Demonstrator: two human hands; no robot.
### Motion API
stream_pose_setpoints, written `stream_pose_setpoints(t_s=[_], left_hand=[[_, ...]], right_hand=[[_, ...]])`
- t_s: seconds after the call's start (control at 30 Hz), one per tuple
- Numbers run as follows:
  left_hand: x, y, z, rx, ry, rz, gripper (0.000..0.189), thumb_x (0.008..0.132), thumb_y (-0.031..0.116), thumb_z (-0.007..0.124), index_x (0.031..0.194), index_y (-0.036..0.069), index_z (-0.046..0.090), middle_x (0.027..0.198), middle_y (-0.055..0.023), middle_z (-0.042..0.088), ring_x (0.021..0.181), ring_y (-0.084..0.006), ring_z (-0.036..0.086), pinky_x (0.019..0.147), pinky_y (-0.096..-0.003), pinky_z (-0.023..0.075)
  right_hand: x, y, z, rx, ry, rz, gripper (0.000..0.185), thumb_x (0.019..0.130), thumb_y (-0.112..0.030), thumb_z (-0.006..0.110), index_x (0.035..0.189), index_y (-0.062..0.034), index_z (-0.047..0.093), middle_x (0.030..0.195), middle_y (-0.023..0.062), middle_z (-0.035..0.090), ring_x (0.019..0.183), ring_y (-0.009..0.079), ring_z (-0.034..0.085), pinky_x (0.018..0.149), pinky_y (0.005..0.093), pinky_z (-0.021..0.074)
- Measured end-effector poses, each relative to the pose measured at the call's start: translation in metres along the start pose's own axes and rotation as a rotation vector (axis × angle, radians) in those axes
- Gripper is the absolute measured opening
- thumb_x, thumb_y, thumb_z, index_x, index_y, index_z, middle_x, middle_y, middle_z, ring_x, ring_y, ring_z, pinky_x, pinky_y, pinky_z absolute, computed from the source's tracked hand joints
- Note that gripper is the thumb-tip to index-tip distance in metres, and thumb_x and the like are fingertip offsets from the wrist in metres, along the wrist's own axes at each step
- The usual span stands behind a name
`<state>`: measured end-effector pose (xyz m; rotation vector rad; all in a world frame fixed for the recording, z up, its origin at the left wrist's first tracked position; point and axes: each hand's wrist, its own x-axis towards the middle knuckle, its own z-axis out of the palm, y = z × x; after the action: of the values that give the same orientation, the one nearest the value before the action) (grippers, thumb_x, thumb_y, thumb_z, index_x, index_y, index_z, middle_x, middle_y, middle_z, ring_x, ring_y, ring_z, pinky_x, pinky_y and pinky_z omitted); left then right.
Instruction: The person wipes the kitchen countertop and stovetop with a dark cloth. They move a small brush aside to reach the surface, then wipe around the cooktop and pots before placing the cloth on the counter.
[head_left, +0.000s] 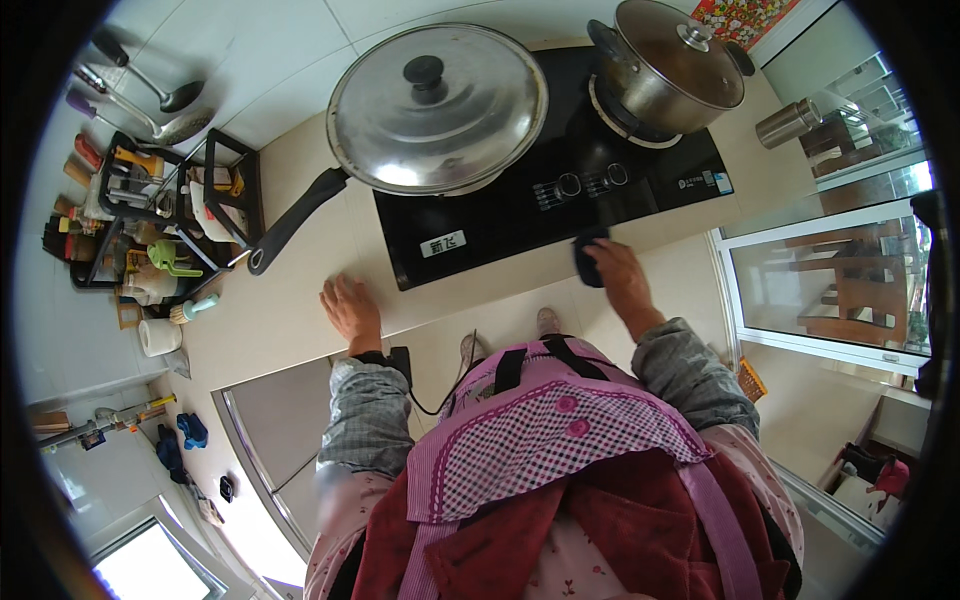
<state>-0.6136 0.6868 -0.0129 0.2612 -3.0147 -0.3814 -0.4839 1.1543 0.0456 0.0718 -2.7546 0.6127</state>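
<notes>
My left hand (352, 309) lies palm down on the beige countertop (300, 330), left of the cooktop, holding nothing. In my right hand (621, 279) is a dark cloth or pad (589, 259), at the front edge of the counter just below the black glass gas cooktop (487, 232). A wide pan with a domed metal lid (480, 90) covers the cooktop's left side. Its black handle (296, 221) points toward the front left, beyond my left hand. A steel pot with a glass lid (664, 60) stands over the right burner.
A black spice rack (232, 169) stands at the left wall, under hanging ladles (180, 94). A white paper roll (159, 337) and a green-handled brush (196, 307) are near it. A steel canister (787, 124) lies toward the right, by a white-framed glass door (825, 277).
</notes>
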Motion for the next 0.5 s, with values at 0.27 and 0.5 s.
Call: stream_pose_setpoints(t_s=[0.27, 0.5], left_hand=[[-0.018, 0.032, 0.013, -0.059, -0.021, -0.263, 0.053, 0.102, 0.047, 0.043, 0.146, 0.019, 0.045, 0.158, -0.0115, 0.036, 0.148, -0.0397, 0.025, 0.116, -0.0555, 0.0233], [-0.028, 0.07, 0.01, -0.014, 0.099, -0.4, 0.058, 0.104, 0.054, 0.031, 0.147, 0.018, 0.044, 0.159, -0.0096, 0.034, 0.15, -0.0342, 0.022, 0.119, -0.0533, 0.0184]], right_hand=[[-0.007, 0.146, -0.059, -0.115, 0.031, 0.319, 0.039, 0.085, 0.005, 0.057, 0.12, -0.0099, 0.066, 0.128, 0.0131, 0.063, 0.12, 0.0341, 0.056, 0.106, 0.0421, 0.0445], [-0.003, 0.088, -0.032, -0.028, 0.043, -0.059, 0.039, 0.082, 0.002, 0.058, 0.118, -0.0092, 0.067, 0.121, 0.0143, 0.065, 0.116, 0.0348, 0.058, 0.102, 0.0446, 0.0469]])
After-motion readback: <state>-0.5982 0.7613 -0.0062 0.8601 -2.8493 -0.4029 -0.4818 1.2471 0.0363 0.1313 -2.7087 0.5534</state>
